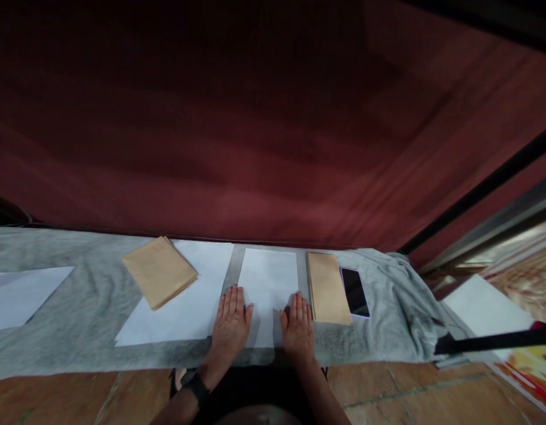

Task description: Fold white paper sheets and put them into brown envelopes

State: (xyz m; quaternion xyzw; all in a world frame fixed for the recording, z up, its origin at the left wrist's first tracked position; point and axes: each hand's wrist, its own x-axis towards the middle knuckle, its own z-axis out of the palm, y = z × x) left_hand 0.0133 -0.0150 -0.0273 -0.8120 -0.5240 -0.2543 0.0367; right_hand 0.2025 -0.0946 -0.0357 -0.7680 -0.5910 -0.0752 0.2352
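A white sheet of paper point(268, 274) lies upright in front of me on the grey cloth. My left hand point(231, 321) rests flat, palm down, across its left edge, fingers stretched forward. On its right edge lies my right hand point(298, 327), also flat with the thumb apart. Just right of that hand is a small stack of brown envelopes point(330, 289). Beyond my left hand spreads a larger white paper point(179, 324), with a second stack of brown envelopes point(160, 271) tilted on top of it. Neither hand grips anything.
A phone point(355, 292) with a dark screen lies right of the envelopes. More white paper point(25, 295) is at the far left on the grey cloth point(91, 307). A dark red curtain point(255, 147) hangs behind. Black bars point(485, 195) stand at the right, near a white board point(487, 310).
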